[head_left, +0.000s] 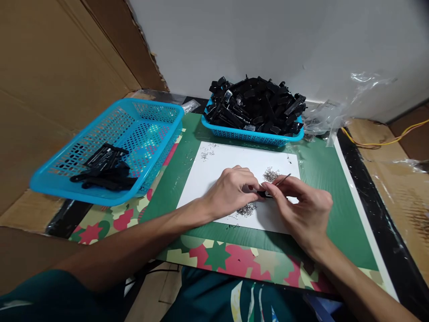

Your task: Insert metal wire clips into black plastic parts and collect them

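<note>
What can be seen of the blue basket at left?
The blue basket looks plastic: rectangular, shallow, with a smooth rim and perforated walls and base. It sits upright, partly above a patterned surface. Black parts lie heaped in its near end. The left hand is apart from it.

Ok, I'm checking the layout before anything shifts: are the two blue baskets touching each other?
Apart. The head view shows green mat between the left basket and the right basket, which is heaped with black parts.
</note>
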{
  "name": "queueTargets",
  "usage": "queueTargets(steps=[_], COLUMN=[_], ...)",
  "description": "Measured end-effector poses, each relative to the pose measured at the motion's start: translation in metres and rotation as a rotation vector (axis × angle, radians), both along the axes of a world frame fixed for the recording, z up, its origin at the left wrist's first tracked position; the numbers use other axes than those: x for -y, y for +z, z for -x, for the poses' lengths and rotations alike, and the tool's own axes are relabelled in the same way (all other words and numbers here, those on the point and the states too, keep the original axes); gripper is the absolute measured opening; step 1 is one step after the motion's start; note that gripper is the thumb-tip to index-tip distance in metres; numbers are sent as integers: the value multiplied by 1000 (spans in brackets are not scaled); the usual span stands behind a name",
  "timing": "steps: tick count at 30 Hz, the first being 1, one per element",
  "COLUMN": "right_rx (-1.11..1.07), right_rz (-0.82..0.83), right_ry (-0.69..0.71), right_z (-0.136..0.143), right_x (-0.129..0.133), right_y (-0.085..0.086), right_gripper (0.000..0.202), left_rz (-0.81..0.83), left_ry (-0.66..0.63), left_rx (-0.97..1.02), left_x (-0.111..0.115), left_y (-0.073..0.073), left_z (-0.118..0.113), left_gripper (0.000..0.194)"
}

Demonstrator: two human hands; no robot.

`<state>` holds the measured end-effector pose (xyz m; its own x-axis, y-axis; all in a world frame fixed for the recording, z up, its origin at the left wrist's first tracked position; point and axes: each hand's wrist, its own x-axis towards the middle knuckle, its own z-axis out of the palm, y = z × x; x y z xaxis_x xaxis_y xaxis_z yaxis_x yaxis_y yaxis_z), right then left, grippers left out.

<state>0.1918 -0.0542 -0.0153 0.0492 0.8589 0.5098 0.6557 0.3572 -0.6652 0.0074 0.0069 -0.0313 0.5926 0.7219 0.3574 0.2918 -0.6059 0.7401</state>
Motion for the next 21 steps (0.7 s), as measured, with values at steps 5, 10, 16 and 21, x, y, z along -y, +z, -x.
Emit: queueTargets(steps=[5,10,16,21], right_rx=[40,82,-20,-166], right_rz=[-62,-113,-95,-13], right_ry=[20,9,32,4], right_z=[0,1,1,-1], right_x=[0,-1,-1,-2], right_y=[-1,-4,-7,-11], right_gripper=[16,19,16,13], left_rz=[59,100,102,51], left_ry=[19,28,-5,-19], left_rx=[32,51,46,23], left_x=[-1,-1,-2,-3], left_y=[-1,0,1,1], left_z=[-2,-2,2,4], left_gripper=[16,14,10,5])
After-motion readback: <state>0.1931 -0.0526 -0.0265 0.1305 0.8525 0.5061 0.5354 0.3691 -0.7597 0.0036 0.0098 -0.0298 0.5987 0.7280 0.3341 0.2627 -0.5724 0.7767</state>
